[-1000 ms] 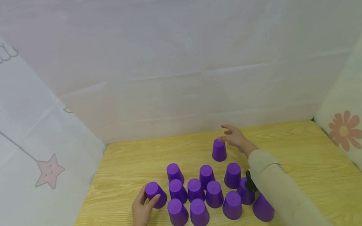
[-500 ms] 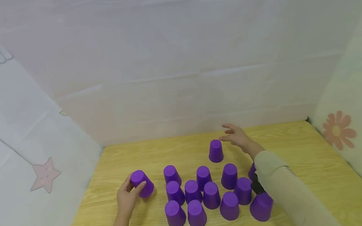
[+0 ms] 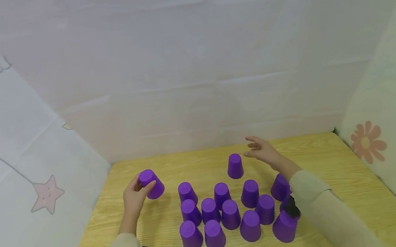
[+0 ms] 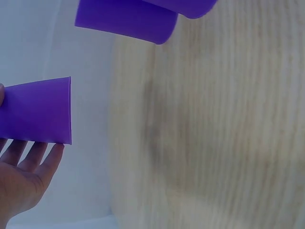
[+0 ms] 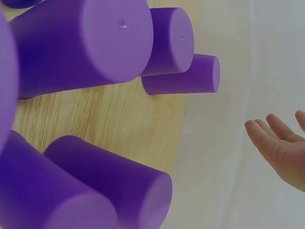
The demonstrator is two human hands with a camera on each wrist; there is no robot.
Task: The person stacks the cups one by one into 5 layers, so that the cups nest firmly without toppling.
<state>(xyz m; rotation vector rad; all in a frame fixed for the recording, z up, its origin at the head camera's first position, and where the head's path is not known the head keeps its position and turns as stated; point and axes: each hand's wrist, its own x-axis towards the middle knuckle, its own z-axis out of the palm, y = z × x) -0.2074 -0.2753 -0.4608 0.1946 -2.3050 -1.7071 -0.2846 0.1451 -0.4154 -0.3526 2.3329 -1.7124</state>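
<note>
My left hand [image 3: 134, 198] grips an upside-down purple cup [image 3: 152, 183] between thumb and fingers, left of the other cups. In the left wrist view this cup [image 4: 38, 110] is seen side-on, with the fingers along its lower side. My right hand [image 3: 265, 153] hovers with its fingers spread, just right of a lone purple cup [image 3: 235, 166] at the back, apart from it. The right wrist view shows nothing in that hand [image 5: 281, 143]. Several more upside-down purple cups stand in loose rows, such as a front cup [image 3: 214, 235] and a middle cup [image 3: 250, 194].
The wooden table [image 3: 97, 245] ends at a pale cloth wall [image 3: 192, 78] behind, with printed side walls left and right. Under the right forearm, purple cups [image 3: 280, 188] are partly hidden by the sleeve and a black wrist mount [image 3: 291, 207].
My left hand has carried its cup leftward and farther back, away from the group. My right hand has drawn slightly right, away from the lone back cup, which stays standing.
</note>
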